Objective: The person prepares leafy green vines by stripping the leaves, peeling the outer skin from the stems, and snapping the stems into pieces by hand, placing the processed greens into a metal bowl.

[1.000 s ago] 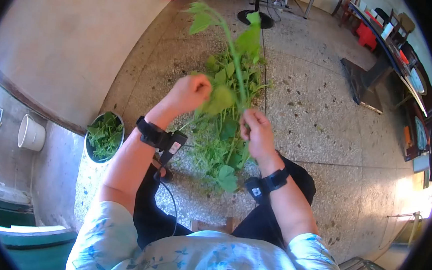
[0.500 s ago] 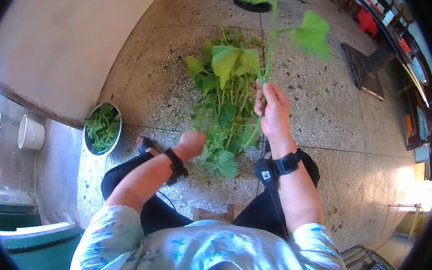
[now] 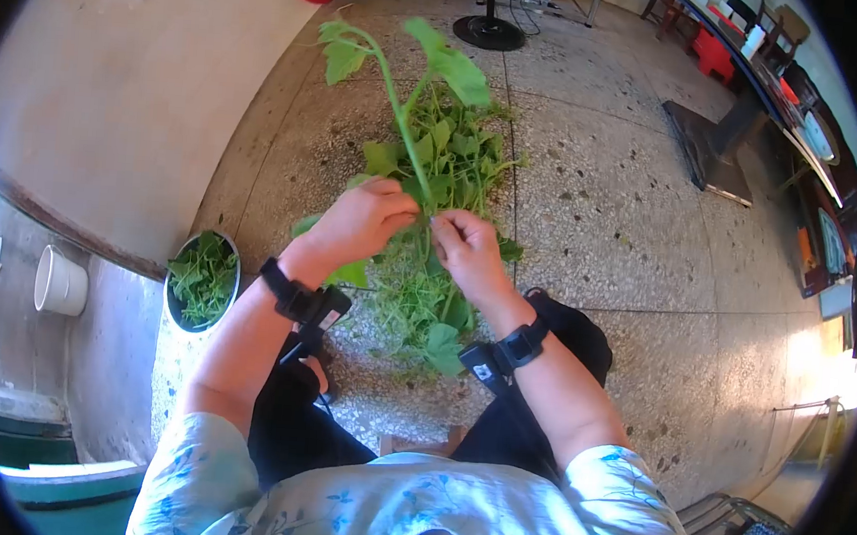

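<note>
A long green leafy vine [image 3: 405, 132] rises from between my two hands, its tip curling toward the upper left. My right hand [image 3: 474, 261] is closed in a pinch on the lower stem. My left hand [image 3: 360, 221] is also closed, with its fingertips at the stem just left of the right ones; the exact grip is partly hidden. Broad leaves show beneath the left hand. Under and beyond both hands lies a heap of leafy greens [image 3: 466, 156] on the floor, with finer trimmings at its near end.
On the left, a metal-rimmed basin [image 3: 170, 294] holds picked greens. A white bucket [image 3: 62, 282] is by the wall, near green bins [image 3: 74, 501]. A round black stand base [image 3: 489, 33] is ahead; a table with a heavy dark base [image 3: 710, 153] is at right.
My right hand has come down and left with the vine, which now leans left. My left hand has risen from beside the heap to meet it at the stem.
</note>
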Tool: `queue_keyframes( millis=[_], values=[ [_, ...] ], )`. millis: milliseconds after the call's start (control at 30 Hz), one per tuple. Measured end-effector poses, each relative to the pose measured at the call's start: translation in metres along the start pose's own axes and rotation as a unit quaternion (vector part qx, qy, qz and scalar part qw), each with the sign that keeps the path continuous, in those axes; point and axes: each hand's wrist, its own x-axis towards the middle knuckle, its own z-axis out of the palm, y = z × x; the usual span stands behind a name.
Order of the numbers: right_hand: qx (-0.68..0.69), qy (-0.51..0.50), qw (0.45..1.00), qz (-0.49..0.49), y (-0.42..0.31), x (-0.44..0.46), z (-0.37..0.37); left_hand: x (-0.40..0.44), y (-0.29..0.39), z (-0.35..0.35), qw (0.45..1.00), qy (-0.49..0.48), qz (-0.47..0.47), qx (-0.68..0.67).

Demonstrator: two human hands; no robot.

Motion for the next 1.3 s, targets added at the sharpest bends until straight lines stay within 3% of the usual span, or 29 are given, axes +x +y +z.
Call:
queue_keyframes(
  millis=[100, 133, 200, 233, 367, 433, 533, 767, 1033, 1100, 1133, 1200, 1300],
  values=[
    [-0.155, 0.039, 0.986, -0.052, 0.019, 0.008, 0.009, -0.020, 0.002, 0.011, 0.996, 0.055, -0.064, 0.009],
    [-0.156, 0.039, 0.986, -0.051, 0.023, 0.011, 0.010, -0.026, 0.004, 0.011, 0.996, 0.055, -0.065, 0.007],
    [-0.190, 0.162, 0.966, -0.068, 0.029, 0.017, 0.010, -0.040, 0.008, 0.007, 0.990, 0.055, -0.074, 0.102],
    [-0.101, 0.190, 0.975, -0.057, 0.028, 0.028, -0.007, -0.050, 0.010, 0.006, 0.989, 0.085, -0.079, 0.091],
    [0.049, 0.091, 0.995, 0.007, -0.003, 0.015, 0.009, -0.060, 0.012, -0.010, 0.970, 0.181, -0.082, 0.138],
    [0.148, -0.007, 0.985, 0.091, -0.005, -0.002, 0.025, -0.057, 0.013, -0.010, 0.968, 0.200, -0.073, 0.136],
    [0.172, -0.037, 0.971, 0.159, -0.009, -0.009, 0.031, -0.054, 0.009, 0.000, 0.964, 0.235, -0.046, 0.111],
    [0.049, -0.073, 0.978, 0.190, -0.001, -0.001, 0.025, -0.058, -0.008, 0.020, 0.977, 0.196, -0.028, 0.081],
    [0.066, -0.066, 0.970, 0.223, 0.002, 0.003, 0.025, -0.060, -0.005, 0.024, 0.983, 0.159, -0.086, 0.042],
    [0.091, -0.065, 0.968, 0.227, 0.004, 0.001, 0.026, -0.060, -0.004, 0.030, 0.949, 0.119, -0.220, -0.191],
    [0.111, -0.073, 0.965, 0.225, 0.003, 0.000, 0.027, -0.061, -0.005, 0.035, 0.949, 0.120, -0.221, -0.191],
    [0.131, -0.082, 0.962, 0.224, 0.003, 0.000, 0.027, -0.063, -0.007, 0.042, 0.852, 0.127, -0.293, -0.414],
    [0.101, -0.068, 0.965, 0.231, 0.004, 0.001, 0.024, -0.061, -0.005, 0.035, 0.814, 0.121, -0.269, -0.501]
  ],
)
